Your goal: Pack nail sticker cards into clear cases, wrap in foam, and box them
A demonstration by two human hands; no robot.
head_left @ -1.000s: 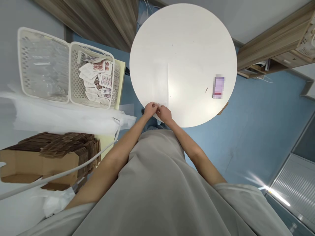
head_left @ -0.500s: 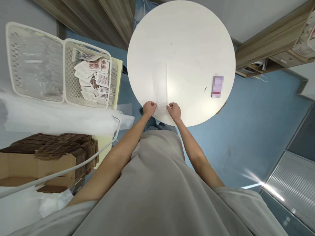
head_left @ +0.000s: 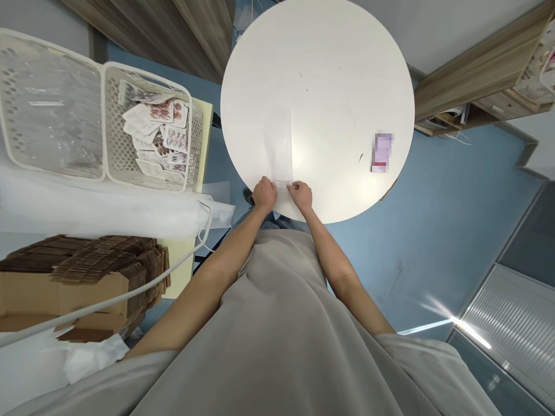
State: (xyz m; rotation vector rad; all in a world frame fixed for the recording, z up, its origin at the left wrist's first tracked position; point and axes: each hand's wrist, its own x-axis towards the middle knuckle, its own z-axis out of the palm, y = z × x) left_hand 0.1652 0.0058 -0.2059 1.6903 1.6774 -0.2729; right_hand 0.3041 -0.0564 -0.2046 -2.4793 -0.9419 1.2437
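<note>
- Head view: clear film (head_left: 280, 153) lies on the bench (head_left: 338, 69), near its edge.
- Left hand (head_left: 265, 194), curled, and right hand (head_left: 300, 195), almost pinched, are at its near corners; firm hold I cannot tell.
- Purple packet (head_left: 382, 151) lies right; baskets (head_left: 113, 130) and cardboard (head_left: 104, 257) stand left.

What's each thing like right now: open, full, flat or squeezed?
Clear plastic film: flat on the round table
Left hand: curled at the film's left edge, grip unclear
Right hand: curled at its right edge, grip unclear
Left basket: open, filled with clear plastic
Right basket: open, printed cards loosely piled inside
Cardboard box: open
Purple item: lying on the table, blurred
</note>
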